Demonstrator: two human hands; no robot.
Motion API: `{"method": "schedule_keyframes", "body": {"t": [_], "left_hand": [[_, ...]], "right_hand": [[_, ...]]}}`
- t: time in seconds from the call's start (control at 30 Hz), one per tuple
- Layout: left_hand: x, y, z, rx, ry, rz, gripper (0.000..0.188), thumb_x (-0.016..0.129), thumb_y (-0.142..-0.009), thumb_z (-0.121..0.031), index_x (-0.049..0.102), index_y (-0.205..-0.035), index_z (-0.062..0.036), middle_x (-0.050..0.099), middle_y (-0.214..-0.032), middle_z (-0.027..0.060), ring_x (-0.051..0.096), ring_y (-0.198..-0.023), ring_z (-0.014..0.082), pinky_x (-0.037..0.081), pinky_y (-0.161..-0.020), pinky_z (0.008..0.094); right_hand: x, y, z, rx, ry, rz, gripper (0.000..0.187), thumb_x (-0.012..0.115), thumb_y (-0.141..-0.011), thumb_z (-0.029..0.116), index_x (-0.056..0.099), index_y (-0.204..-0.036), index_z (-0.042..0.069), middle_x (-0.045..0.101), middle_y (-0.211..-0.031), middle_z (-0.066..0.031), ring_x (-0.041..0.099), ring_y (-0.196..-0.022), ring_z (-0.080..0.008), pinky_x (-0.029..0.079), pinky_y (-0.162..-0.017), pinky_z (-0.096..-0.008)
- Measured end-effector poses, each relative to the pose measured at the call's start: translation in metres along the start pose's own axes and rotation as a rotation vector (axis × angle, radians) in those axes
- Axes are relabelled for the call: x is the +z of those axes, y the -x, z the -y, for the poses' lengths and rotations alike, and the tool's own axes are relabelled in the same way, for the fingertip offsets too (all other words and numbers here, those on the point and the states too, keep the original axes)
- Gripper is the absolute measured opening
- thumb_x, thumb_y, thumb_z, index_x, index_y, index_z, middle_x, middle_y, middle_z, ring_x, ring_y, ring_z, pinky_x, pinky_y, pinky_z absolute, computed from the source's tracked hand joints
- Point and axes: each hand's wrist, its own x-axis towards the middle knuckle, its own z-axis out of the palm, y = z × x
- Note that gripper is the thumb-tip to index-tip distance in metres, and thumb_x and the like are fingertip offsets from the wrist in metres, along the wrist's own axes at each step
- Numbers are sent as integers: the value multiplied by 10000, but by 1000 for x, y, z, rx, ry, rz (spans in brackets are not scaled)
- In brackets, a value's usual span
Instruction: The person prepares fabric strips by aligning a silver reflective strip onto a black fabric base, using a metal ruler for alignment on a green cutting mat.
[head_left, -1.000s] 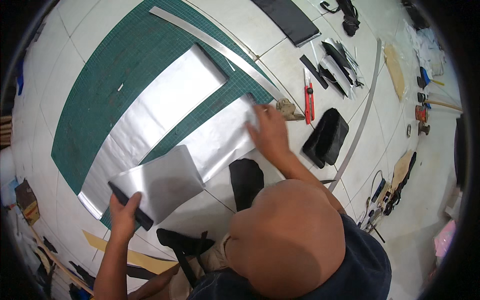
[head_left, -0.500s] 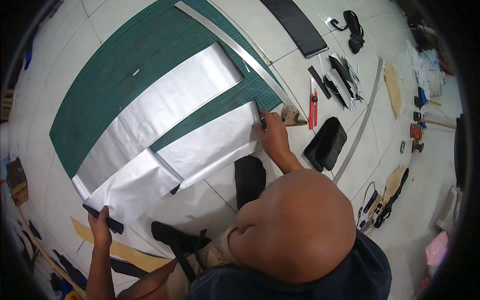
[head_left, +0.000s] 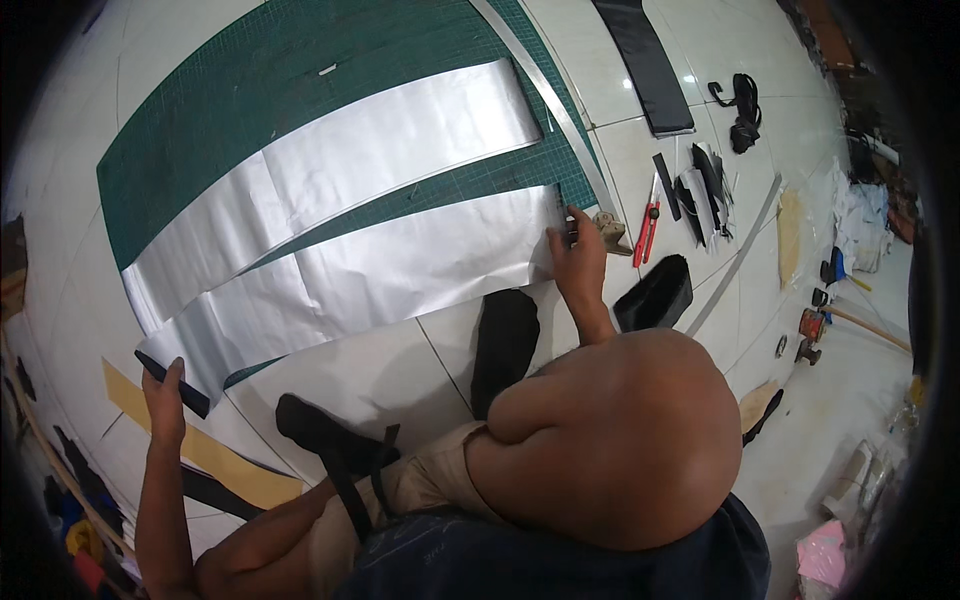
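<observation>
A long strip of silver sheet with a black underside stretches between my two hands along the near side of the green cutting mat. My left hand is closed on its left end, where the black side is turned up. At the strip's right end, my right hand grips the edge by a dark border, with thumb and fingers together. A second silver strip lies on the mat just beyond, and the two overlap at the left.
A steel ruler crosses the mat's right side. Right of it lie a red utility knife, dark and white scraps, a folded black sheet, a black cord and a black block. A yellow strip rests near my left forearm.
The near strip had a fold across its middle; now it is drawn out longer and flatter. My hands are farther apart, and the whole view has shifted a little.
</observation>
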Motion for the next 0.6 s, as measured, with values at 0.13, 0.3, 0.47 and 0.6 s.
{"method": "schedule_keyframes", "body": {"t": [0.13, 0.3, 0.47, 0.6], "left_hand": [[0, 4, 2, 17, 44, -16, 420, 643, -886, -113, 509, -1245, 60, 614, -1080, 99, 575, -968, 178, 446, -892, 309], [-9, 0, 14, 38, 76, -38, 405, 645, -884, -102, 518, -1233, 59, 619, -1068, 93, 580, -956, 176, 452, -876, 307], [-24, -3, 26, -21, 14, -40, 423, 635, -893, -123, 508, -1252, 60, 608, -1132, 114, 573, -1024, 199, 434, -930, 325], [-50, 0, 35, 21, 29, -52, 453, 627, -893, -124, 488, -1283, 59, 595, -1189, 129, 564, -1099, 220, 411, -984, 336]], "right_hand": [[0, -5, -6, 11, 29, 42, 445, 724, -829, 142, 588, -1223, -15, 656, -1036, -180, 643, -885, -284, 503, -780, -376], [-1, -3, 6, 98, -71, 18, 459, 754, -813, 187, 597, -1193, -17, 649, -1040, -182, 634, -912, -291, 499, -802, -375], [-4, 0, 11, -22, 30, -5, 463, 785, -791, 223, 581, -1140, -3, 608, -1029, -171, 580, -1023, -324, 477, -869, -402], [3, -6, 1, -45, 34, 6, 524, 816, -759, 283, 587, -1127, -11, 625, -1034, -173, 600, -967, -307, 478, -859, -392]]}}
